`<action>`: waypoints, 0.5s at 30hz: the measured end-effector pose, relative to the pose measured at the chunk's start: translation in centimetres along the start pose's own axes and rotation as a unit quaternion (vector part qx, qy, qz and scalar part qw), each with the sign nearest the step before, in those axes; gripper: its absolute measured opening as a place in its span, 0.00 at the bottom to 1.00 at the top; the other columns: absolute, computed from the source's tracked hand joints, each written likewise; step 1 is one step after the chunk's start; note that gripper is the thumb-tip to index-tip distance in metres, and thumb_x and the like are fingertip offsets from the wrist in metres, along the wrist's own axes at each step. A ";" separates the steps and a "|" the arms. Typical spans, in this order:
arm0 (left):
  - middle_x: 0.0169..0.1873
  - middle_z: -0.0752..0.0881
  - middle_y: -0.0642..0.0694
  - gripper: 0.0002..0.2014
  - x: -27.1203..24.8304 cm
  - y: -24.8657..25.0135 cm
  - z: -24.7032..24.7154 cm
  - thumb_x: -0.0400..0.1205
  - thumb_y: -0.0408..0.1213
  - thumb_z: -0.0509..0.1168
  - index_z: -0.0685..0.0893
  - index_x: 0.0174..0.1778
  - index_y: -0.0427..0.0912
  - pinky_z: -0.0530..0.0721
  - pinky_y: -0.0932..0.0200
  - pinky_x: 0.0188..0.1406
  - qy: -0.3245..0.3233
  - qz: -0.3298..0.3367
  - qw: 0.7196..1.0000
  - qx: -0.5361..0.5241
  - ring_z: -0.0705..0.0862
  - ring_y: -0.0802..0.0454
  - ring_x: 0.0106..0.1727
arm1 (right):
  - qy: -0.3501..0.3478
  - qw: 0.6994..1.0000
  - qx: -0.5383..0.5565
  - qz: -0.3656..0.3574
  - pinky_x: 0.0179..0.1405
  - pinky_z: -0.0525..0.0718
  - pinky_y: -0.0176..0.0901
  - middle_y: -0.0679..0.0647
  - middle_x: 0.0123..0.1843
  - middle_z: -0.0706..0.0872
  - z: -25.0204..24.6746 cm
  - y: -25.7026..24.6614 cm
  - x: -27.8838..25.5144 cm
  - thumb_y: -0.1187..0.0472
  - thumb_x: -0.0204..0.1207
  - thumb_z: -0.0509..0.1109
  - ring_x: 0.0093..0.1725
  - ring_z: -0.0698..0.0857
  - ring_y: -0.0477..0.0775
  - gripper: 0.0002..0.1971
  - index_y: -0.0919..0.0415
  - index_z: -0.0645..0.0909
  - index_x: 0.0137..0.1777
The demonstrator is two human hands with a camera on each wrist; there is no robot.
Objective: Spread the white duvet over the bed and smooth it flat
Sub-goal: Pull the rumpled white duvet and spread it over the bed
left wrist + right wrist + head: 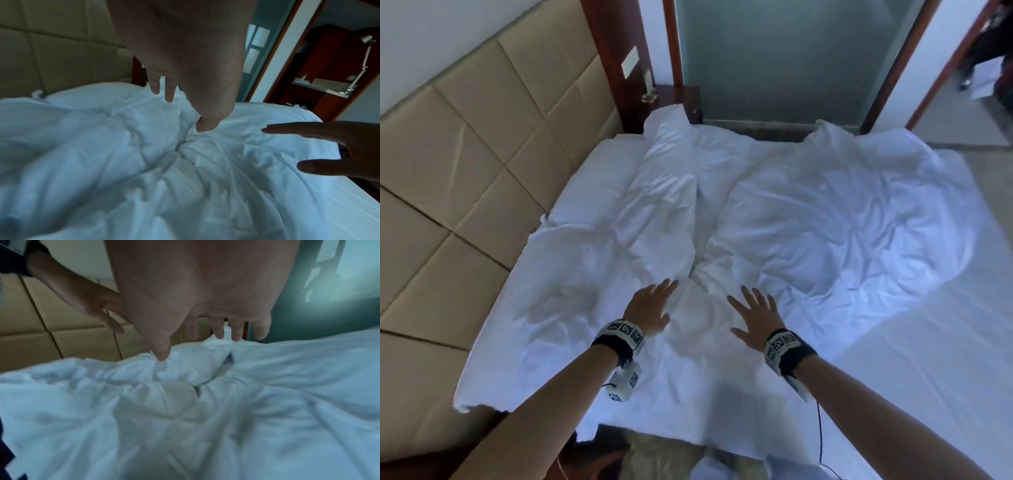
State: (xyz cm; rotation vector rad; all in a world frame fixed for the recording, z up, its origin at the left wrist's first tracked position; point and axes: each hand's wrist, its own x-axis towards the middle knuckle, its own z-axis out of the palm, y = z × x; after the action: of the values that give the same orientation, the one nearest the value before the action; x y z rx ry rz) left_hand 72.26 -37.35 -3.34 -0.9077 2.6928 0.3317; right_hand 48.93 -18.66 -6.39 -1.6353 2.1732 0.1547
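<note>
The white duvet [774,219] lay across the bed [914,387] but bunched into two mounds with a deep crease running down between them, and it left the sheet bare on the person's right; pressing straight down there would, I judged, only set the crease or drag the cover further off that side. The left hand [650,308] and right hand [756,318] hovered palm-down either side of the crease, fingers spread and straight, each grip released and holding nothing, just over the fabric.
</note>
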 end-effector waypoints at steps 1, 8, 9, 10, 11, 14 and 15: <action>0.87 0.59 0.46 0.42 1.4 1.7 1.0 0.82 0.49 0.64 0.48 0.88 0.54 0.67 0.43 0.79 -0.012 0.010 1.000 0.002 0.67 0.40 0.82 | -0.005 1.000 -0.010 0.013 0.85 0.44 0.69 0.55 0.90 0.37 0.5 2.3 -0.5 0.36 0.82 0.59 0.88 0.43 0.63 0.40 0.40 0.41 0.88; 0.88 0.54 0.47 0.44 9.4 11.3 3.2 0.82 0.53 0.64 0.44 0.88 0.54 0.64 0.41 0.81 -0.032 -0.010 0.999 -0.018 0.62 0.41 0.84 | -0.026 0.997 -0.074 0.027 0.84 0.42 0.70 0.56 0.89 0.34 0.7 14.4 -1.2 0.31 0.80 0.58 0.88 0.40 0.65 0.44 0.40 0.37 0.87; 0.88 0.53 0.48 0.44 10.3 12.5 3.0 0.82 0.53 0.64 0.43 0.88 0.55 0.63 0.41 0.82 -0.029 -0.023 0.999 -0.026 0.61 0.41 0.85 | -0.026 0.996 -0.083 0.022 0.84 0.42 0.71 0.56 0.89 0.33 0.1 16.0 -0.7 0.31 0.80 0.58 0.88 0.39 0.65 0.44 0.40 0.36 0.87; 0.88 0.52 0.48 0.44 11.1 13.8 2.7 0.82 0.54 0.64 0.42 0.88 0.55 0.61 0.40 0.83 -0.028 -0.034 0.999 -0.031 0.59 0.40 0.86 | -0.026 0.996 -0.088 0.016 0.84 0.42 0.72 0.56 0.89 0.33 -0.5 17.5 -0.2 0.31 0.79 0.59 0.88 0.39 0.65 0.45 0.40 0.36 0.87; 0.88 0.51 0.48 0.45 12.0 14.9 2.4 0.82 0.54 0.64 0.41 0.88 0.56 0.60 0.40 0.83 -0.029 -0.044 0.998 -0.033 0.58 0.40 0.86 | -0.024 0.995 -0.091 0.007 0.83 0.42 0.73 0.56 0.89 0.32 -1.2 19.0 0.5 0.30 0.78 0.59 0.88 0.38 0.65 0.46 0.40 0.37 0.87; 0.88 0.47 0.50 0.48 14.5 17.4 1.2 0.81 0.56 0.66 0.38 0.88 0.57 0.55 0.38 0.85 -0.024 -0.070 0.997 -0.034 0.54 0.41 0.87 | -0.016 0.993 -0.115 -0.025 0.81 0.42 0.76 0.54 0.88 0.30 -4.1 23.0 3.7 0.26 0.75 0.59 0.87 0.36 0.65 0.48 0.38 0.37 0.87; 0.88 0.45 0.51 0.50 15.2 18.0 0.7 0.80 0.56 0.67 0.37 0.87 0.58 0.53 0.37 0.85 -0.022 -0.077 0.996 -0.032 0.51 0.40 0.88 | -0.014 0.991 -0.126 -0.033 0.80 0.42 0.78 0.54 0.88 0.29 -5.3 24.2 5.0 0.24 0.73 0.59 0.87 0.36 0.66 0.49 0.38 0.36 0.87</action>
State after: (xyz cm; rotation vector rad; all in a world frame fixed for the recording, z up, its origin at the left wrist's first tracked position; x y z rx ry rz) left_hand 49.65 -31.60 -6.84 -1.1042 2.5669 0.4002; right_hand 23.67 -17.52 -7.37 -1.8260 2.1460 0.4451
